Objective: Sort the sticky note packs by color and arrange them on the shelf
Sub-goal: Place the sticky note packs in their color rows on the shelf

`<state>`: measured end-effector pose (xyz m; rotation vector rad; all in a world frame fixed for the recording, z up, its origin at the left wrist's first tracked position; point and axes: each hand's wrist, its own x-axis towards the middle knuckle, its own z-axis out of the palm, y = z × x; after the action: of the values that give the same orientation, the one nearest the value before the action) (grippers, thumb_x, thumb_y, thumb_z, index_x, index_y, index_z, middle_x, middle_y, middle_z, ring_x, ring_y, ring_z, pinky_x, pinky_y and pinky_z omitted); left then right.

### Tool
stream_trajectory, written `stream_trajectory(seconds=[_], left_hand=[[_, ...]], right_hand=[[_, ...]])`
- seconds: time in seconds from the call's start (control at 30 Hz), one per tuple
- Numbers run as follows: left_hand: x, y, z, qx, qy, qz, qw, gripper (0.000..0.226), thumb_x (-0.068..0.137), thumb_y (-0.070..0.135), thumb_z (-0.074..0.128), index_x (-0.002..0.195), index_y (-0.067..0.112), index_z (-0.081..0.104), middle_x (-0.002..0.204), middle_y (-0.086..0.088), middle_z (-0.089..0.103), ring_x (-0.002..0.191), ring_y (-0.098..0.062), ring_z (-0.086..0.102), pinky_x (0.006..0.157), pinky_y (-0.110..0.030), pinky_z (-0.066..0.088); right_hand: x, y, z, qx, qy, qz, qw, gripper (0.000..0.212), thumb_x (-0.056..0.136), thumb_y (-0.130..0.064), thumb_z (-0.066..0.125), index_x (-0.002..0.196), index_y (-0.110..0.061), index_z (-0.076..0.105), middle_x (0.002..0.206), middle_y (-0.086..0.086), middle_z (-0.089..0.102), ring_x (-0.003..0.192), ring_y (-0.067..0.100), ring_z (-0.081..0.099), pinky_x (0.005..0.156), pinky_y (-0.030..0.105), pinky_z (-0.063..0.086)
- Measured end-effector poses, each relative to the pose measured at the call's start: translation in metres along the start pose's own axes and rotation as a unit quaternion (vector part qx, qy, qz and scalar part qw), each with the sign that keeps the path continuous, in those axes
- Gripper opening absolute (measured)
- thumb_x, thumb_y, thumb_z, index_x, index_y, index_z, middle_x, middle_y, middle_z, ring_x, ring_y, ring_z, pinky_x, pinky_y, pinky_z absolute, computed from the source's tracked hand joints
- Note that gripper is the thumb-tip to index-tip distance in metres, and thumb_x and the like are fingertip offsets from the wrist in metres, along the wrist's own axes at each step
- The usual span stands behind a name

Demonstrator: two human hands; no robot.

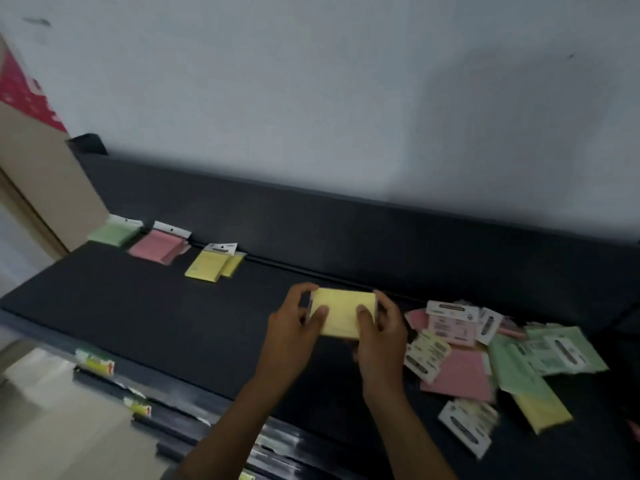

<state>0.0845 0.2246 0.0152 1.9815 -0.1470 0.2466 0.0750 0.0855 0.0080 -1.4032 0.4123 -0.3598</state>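
Both hands hold one yellow sticky note pack (343, 311) above the middle of the dark shelf (145, 306). My left hand (294, 327) grips its left end, my right hand (381, 332) its right end, thumbs on top. Along the back left lie a green pack (114, 232), a pink stack (159, 245) and a yellow stack (211, 263), each apart from the others. To the right lies a mixed heap of pink, green and yellow packs (485, 362).
A cardboard box (45, 168) stands at the shelf's left end against the grey wall (311, 98). The shelf's front edge (114, 372) carries price labels. Lower shelves show below it.
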Motion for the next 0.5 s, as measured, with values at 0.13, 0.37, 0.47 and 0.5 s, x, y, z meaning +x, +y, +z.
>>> stream_trajectory(seconds=[0.13, 0.37, 0.47, 0.5], left_hand=[[0.001, -0.019, -0.052, 0.016, 0.021, -0.01, 1.0, 0.029, 0.097, 0.039, 0.063, 0.122, 0.039, 0.05, 0.078, 0.002, 0.073, 0.068, -0.012, 0.069, 0.065, -0.047, 0.057], [-0.012, -0.059, -0.162, 0.058, 0.098, -0.051, 0.992, 0.043, 0.096, 0.041, 0.063, 0.134, 0.03, 0.047, 0.074, 0.0, 0.073, 0.066, -0.013, 0.068, 0.065, -0.048, 0.055], [-0.026, -0.079, -0.214, 0.085, 0.139, -0.082, 0.983, 0.044, 0.096, 0.045, 0.063, 0.134, 0.027, 0.05, 0.079, 0.003, 0.075, 0.072, -0.007, 0.068, 0.07, -0.044, 0.056], [-0.031, -0.086, -0.231, 0.093, 0.152, -0.092, 0.98, 0.043, 0.095, 0.046, 0.063, 0.132, 0.027, 0.052, 0.08, 0.005, 0.075, 0.073, -0.005, 0.068, 0.07, -0.041, 0.057]], right_hand=[[-0.024, 0.006, 0.051, -0.01, -0.035, 0.002, 0.999, 0.038, 0.095, -0.021, 0.061, 0.128, -0.04, 0.057, 0.112, -0.004, 0.071, 0.091, 0.024, 0.069, 0.068, 0.037, 0.052], [-0.079, 0.012, 0.155, 0.002, -0.114, 0.027, 0.993, 0.039, 0.097, -0.013, 0.06, 0.126, -0.039, 0.056, 0.113, -0.002, 0.07, 0.087, 0.024, 0.07, 0.059, 0.03, 0.051], [-0.109, 0.016, 0.201, 0.005, -0.16, 0.037, 0.986, 0.041, 0.097, -0.01, 0.059, 0.133, -0.031, 0.055, 0.116, 0.0, 0.069, 0.084, 0.021, 0.069, 0.05, 0.024, 0.048], [-0.119, 0.018, 0.215, 0.008, -0.176, 0.042, 0.983, 0.042, 0.097, -0.009, 0.059, 0.134, -0.029, 0.055, 0.116, 0.0, 0.069, 0.084, 0.021, 0.069, 0.048, 0.023, 0.048]])
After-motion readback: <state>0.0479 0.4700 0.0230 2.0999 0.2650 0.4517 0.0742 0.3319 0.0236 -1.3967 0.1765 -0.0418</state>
